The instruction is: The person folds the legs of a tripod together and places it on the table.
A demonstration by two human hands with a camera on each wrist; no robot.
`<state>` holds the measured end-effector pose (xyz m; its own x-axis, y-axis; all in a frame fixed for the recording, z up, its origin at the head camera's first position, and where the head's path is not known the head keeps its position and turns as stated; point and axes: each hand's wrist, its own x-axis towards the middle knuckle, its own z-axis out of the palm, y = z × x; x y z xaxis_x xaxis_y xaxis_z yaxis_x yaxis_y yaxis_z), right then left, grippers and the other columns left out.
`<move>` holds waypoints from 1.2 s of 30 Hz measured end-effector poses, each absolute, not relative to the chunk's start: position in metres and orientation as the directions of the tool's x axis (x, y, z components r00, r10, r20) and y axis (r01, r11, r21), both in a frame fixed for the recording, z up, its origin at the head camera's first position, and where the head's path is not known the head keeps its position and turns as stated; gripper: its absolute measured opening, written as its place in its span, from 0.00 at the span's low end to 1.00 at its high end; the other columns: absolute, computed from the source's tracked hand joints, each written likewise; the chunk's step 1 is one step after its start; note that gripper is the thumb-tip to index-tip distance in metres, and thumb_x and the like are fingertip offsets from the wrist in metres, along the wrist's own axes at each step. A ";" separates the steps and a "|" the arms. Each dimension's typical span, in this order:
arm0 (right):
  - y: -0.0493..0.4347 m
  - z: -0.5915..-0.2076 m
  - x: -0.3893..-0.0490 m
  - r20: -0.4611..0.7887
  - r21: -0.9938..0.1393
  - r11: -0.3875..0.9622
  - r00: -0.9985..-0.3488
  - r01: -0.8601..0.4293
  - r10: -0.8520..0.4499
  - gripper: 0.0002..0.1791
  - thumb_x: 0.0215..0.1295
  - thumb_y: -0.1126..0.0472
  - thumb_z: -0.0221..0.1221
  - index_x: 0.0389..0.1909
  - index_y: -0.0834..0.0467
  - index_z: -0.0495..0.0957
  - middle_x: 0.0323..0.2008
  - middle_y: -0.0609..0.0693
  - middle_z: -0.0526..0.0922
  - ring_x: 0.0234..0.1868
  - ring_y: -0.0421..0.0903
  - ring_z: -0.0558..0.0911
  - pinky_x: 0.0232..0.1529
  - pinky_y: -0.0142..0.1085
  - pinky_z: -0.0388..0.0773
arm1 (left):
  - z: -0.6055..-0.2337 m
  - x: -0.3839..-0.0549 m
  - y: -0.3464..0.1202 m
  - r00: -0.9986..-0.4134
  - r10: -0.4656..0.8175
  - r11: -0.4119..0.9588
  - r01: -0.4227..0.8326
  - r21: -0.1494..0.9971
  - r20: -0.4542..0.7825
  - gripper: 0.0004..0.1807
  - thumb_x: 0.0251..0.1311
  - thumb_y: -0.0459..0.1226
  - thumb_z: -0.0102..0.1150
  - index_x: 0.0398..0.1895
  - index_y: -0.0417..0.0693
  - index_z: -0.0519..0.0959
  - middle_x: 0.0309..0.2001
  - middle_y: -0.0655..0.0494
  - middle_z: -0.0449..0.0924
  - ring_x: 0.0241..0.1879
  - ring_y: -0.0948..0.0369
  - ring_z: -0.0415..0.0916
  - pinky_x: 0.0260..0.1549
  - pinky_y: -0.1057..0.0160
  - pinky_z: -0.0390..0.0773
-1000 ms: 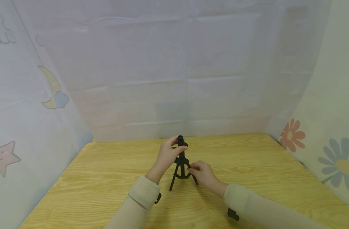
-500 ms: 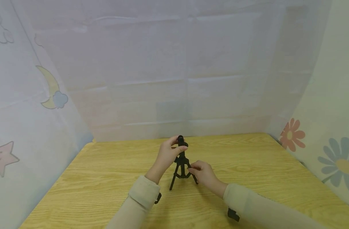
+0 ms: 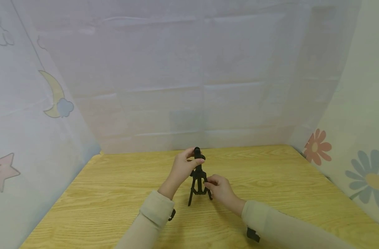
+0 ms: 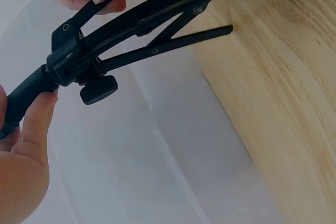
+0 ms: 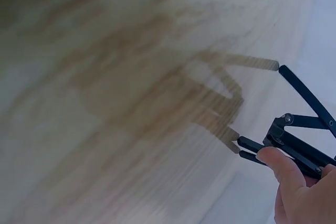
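Pale, creased sheeting [image 3: 189, 69] hangs behind a wood-grain worktop [image 3: 108, 193], flanked by printed side panels showing a yellow moon [image 3: 55, 90], a pale blue cloud [image 3: 65, 107], a pink star [image 3: 3, 170], a red flower [image 3: 316, 147] and a larger blue-grey flower [image 3: 373, 181]. Around the middle of the worktop, a person in cream sleeves [image 3: 156, 209] holds a small black tripod [image 3: 199, 175] with both hands, its body nearly upright and its legs spread.

Fingers of the left hand [image 3: 184, 163] curl around the upper tube [image 4: 27, 92], the thumb lying along its near side; a black knob [image 4: 98, 89] juts out just beside that grip. Lower down, the right hand [image 3: 222, 188] pinches one leg [image 4: 86, 13] between thumb and fingers, the gap between them narrow.

Behind the tripod, the far edge of the worktop runs straight across at the foot of the sheeting, well apart from the legs. Both side edges slant outward toward the person, leaving a broad stretch of wood grain beyond each forearm. Seen from the right wrist, the leg tips appear to meet the worktop, where their dark reflections begin. Dark devices [image 3: 253, 234] sit at both cuffs, to the right of the left one and below the right one.
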<state>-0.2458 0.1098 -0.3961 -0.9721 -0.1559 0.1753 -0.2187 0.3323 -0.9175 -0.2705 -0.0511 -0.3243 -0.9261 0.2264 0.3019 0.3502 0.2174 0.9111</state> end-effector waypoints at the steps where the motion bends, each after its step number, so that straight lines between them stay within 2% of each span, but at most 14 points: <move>1: 0.110 -0.397 -0.246 0.174 -0.920 0.325 -0.972 -0.218 -0.157 0.06 0.67 0.72 0.56 0.40 0.71 0.79 0.35 0.57 0.81 0.32 0.48 0.78 0.28 0.42 0.80 | -0.324 -0.271 -0.051 -0.926 0.230 0.210 0.346 0.914 0.298 0.14 0.64 0.35 0.62 0.52 0.40 0.79 0.49 0.44 0.80 0.43 0.49 0.82 0.40 0.54 0.82; 4: 0.109 -0.398 -0.246 0.175 -0.927 0.306 -0.972 -0.217 -0.158 0.05 0.68 0.71 0.55 0.40 0.71 0.78 0.34 0.56 0.80 0.35 0.49 0.78 0.30 0.45 0.81 | -0.325 -0.272 -0.050 -0.924 0.244 0.199 0.346 0.917 0.296 0.14 0.64 0.34 0.62 0.52 0.40 0.79 0.49 0.43 0.80 0.41 0.49 0.82 0.39 0.55 0.82; 9: 0.107 -0.397 -0.246 0.184 -0.927 0.303 -0.972 -0.221 -0.147 0.02 0.68 0.73 0.55 0.39 0.66 0.74 0.27 0.52 0.73 0.28 0.50 0.74 0.26 0.46 0.80 | -0.325 -0.272 -0.050 -0.919 0.255 0.198 0.355 0.914 0.302 0.14 0.65 0.35 0.61 0.52 0.38 0.78 0.50 0.42 0.79 0.42 0.49 0.82 0.39 0.55 0.81; 14: 0.109 -0.396 -0.248 0.158 -0.936 0.287 -0.973 -0.202 -0.169 0.06 0.67 0.74 0.55 0.36 0.63 0.68 0.28 0.52 0.70 0.30 0.51 0.75 0.27 0.45 0.81 | -0.327 -0.272 -0.051 -0.913 0.269 0.190 0.363 0.912 0.308 0.15 0.66 0.36 0.60 0.53 0.38 0.77 0.51 0.42 0.79 0.45 0.48 0.81 0.40 0.55 0.81; 18: 0.115 -0.394 -0.253 0.135 -0.931 0.296 -0.956 -0.212 -0.261 0.04 0.67 0.73 0.56 0.39 0.67 0.70 0.33 0.54 0.75 0.36 0.49 0.78 0.32 0.43 0.82 | -0.330 -0.271 -0.053 -0.906 0.278 0.175 0.375 0.910 0.320 0.19 0.67 0.37 0.59 0.58 0.38 0.75 0.52 0.42 0.78 0.49 0.47 0.79 0.45 0.53 0.80; 21: 0.123 -0.394 -0.256 0.124 -0.907 0.339 -0.928 -0.250 -0.351 0.08 0.66 0.72 0.58 0.42 0.69 0.70 0.35 0.54 0.75 0.34 0.47 0.76 0.32 0.41 0.80 | -0.335 -0.268 -0.055 -0.899 0.290 0.188 0.389 0.902 0.327 0.21 0.66 0.36 0.59 0.60 0.38 0.74 0.54 0.42 0.78 0.52 0.47 0.78 0.50 0.50 0.78; 24: 0.129 -0.395 -0.259 0.083 -0.884 0.385 -0.902 -0.263 -0.425 0.09 0.63 0.73 0.60 0.41 0.69 0.70 0.33 0.54 0.74 0.31 0.46 0.74 0.29 0.41 0.77 | -0.339 -0.263 -0.057 -0.909 0.282 0.253 0.380 0.890 0.308 0.24 0.66 0.36 0.60 0.63 0.40 0.71 0.58 0.43 0.76 0.59 0.47 0.73 0.55 0.49 0.73; 28: 0.134 -0.397 -0.265 -0.009 -0.866 0.442 -0.879 -0.232 -0.477 0.10 0.60 0.74 0.62 0.40 0.68 0.72 0.31 0.53 0.74 0.29 0.45 0.73 0.28 0.40 0.76 | -0.346 -0.257 -0.060 -0.933 0.236 0.341 0.343 0.876 0.273 0.29 0.65 0.37 0.61 0.67 0.38 0.67 0.65 0.42 0.68 0.65 0.44 0.64 0.61 0.45 0.67; 32: 0.138 -0.399 -0.272 -0.046 -0.818 0.509 -0.852 -0.268 -0.522 0.08 0.59 0.73 0.63 0.38 0.67 0.74 0.30 0.51 0.76 0.29 0.44 0.73 0.29 0.37 0.74 | -0.353 -0.254 -0.062 -0.953 0.214 0.359 0.280 0.890 0.213 0.34 0.64 0.37 0.62 0.71 0.38 0.61 0.68 0.38 0.63 0.65 0.40 0.63 0.59 0.42 0.68; 36: 0.140 -0.400 -0.279 -0.051 -0.785 0.533 -0.825 -0.315 -0.563 0.06 0.59 0.71 0.64 0.33 0.65 0.76 0.27 0.49 0.77 0.27 0.42 0.73 0.28 0.34 0.73 | -0.362 -0.255 -0.062 -0.958 0.234 0.337 0.239 0.911 0.165 0.37 0.64 0.39 0.63 0.73 0.40 0.59 0.67 0.36 0.64 0.61 0.40 0.68 0.54 0.44 0.73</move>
<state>-0.2794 0.1400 -0.3996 -0.8246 -0.5634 -0.0509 -0.3154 0.5327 -0.7854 -0.2554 -0.0621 -0.3616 -0.9580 0.2344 0.1650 0.2393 0.3371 0.9105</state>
